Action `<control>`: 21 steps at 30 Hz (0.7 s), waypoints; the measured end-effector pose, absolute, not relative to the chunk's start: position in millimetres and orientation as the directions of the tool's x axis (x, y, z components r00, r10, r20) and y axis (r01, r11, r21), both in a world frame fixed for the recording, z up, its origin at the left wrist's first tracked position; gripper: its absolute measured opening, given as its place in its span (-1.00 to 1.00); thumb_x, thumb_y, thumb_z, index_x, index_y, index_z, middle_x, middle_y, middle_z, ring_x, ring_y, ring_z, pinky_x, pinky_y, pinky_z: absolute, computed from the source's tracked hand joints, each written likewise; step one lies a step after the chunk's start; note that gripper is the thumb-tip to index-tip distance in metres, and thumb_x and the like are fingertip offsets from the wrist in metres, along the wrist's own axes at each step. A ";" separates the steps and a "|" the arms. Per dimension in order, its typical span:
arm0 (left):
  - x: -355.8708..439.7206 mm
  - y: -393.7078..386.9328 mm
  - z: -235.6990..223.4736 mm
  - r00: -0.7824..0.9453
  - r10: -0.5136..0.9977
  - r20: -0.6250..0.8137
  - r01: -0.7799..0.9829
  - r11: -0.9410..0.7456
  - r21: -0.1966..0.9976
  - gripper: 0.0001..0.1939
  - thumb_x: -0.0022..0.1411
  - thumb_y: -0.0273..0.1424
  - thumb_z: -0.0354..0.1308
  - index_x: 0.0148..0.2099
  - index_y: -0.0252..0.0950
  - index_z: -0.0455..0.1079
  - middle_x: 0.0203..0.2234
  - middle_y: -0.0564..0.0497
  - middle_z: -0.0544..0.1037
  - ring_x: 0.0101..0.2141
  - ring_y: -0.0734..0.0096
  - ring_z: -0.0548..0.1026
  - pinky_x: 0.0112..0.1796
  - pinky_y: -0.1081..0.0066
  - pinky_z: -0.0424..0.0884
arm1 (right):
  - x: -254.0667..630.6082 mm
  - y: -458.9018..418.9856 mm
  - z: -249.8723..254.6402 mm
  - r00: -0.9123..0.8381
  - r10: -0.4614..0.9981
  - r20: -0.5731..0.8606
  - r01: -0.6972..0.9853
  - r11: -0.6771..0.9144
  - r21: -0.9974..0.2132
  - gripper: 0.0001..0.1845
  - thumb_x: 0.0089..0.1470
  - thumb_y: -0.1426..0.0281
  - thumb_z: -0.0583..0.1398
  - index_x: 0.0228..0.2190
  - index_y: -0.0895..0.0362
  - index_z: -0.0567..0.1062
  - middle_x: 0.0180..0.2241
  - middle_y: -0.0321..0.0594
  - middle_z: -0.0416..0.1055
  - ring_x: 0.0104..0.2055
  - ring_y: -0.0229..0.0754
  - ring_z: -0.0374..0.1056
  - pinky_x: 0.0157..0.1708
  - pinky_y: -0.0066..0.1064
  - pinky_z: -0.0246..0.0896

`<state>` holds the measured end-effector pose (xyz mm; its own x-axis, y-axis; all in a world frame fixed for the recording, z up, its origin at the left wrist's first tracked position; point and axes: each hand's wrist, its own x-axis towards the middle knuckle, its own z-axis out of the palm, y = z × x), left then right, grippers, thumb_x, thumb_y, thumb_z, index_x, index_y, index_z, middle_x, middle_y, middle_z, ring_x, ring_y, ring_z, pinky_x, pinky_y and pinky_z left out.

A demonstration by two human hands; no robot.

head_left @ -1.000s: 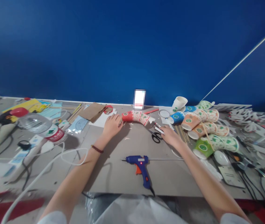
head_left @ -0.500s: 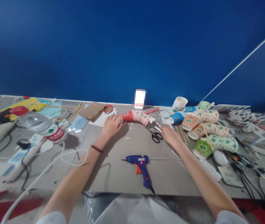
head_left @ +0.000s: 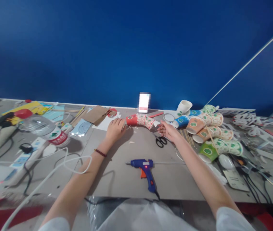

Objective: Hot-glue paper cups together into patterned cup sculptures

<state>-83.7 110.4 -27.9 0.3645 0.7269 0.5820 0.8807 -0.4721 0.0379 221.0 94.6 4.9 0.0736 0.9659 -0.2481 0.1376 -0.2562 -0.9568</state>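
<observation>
My left hand (head_left: 114, 129) lies flat on the grey board (head_left: 126, 179), fingers stretched out, with its fingertips against the red end of a curved chain of paper cups (head_left: 141, 120). My right hand (head_left: 167, 131) is raised just off the board at the chain's other end, fingers loosely curled; what they hold, if anything, is hidden. Black-handled scissors (head_left: 160, 141) lie just below this hand. A blue hot glue gun (head_left: 143, 166) with a lit red lamp rests on the board between my forearms.
A heap of patterned paper cups (head_left: 210, 128) fills the right side. On the left are a water bottle (head_left: 42, 126), a power strip (head_left: 23, 158) and a looping white cable (head_left: 76, 163). Cardboard pieces (head_left: 98, 114) lie at the back by the blue wall.
My right hand has lifted from beside the scissors and moved left and up towards the cup chain's right end. The white stick that lay by it is no longer seen. The left hand stayed put.
</observation>
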 end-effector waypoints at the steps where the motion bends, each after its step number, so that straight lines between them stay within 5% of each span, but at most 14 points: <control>1: -83.3 110.0 -27.6 0.365 0.727 0.581 0.880 -0.474 0.040 -0.69 0.27 -0.39 0.02 0.03 -0.32 0.39 -0.10 -0.24 0.54 -0.06 0.02 0.48 -0.07 0.10 0.36 | 218.4 97.1 5.2 0.072 0.961 -0.268 0.074 -0.273 -0.959 -0.64 0.13 0.10 0.18 -0.52 0.11 0.43 -0.62 -0.20 0.41 -0.58 -0.22 0.35 -0.64 -0.45 0.18; 11: -74.4 106.4 -26.4 0.339 0.676 0.654 0.841 -0.529 0.111 -0.61 0.21 -0.31 0.14 0.07 -0.31 0.40 -0.05 -0.25 0.52 -0.01 -0.01 0.46 0.00 0.07 0.34 | 183.6 75.4 29.0 -0.004 0.952 -0.305 -0.330 -0.289 -0.899 -0.86 -0.07 0.39 0.26 -0.56 0.16 0.41 -0.61 -0.29 0.40 -0.59 -0.35 0.30 -0.63 -0.55 0.19; 21: -66.5 97.6 -20.2 0.471 0.673 0.570 0.778 -0.622 0.092 -0.38 0.20 -0.07 0.16 0.21 -0.28 0.29 0.08 -0.24 0.45 0.04 -0.02 0.40 0.04 0.11 0.25 | 145.3 38.5 50.4 -0.249 0.932 -0.264 -0.393 -0.346 -0.852 -0.83 -0.16 0.34 0.30 -0.52 0.18 0.46 -0.59 -0.28 0.43 -0.59 -0.30 0.31 -0.66 -0.51 0.18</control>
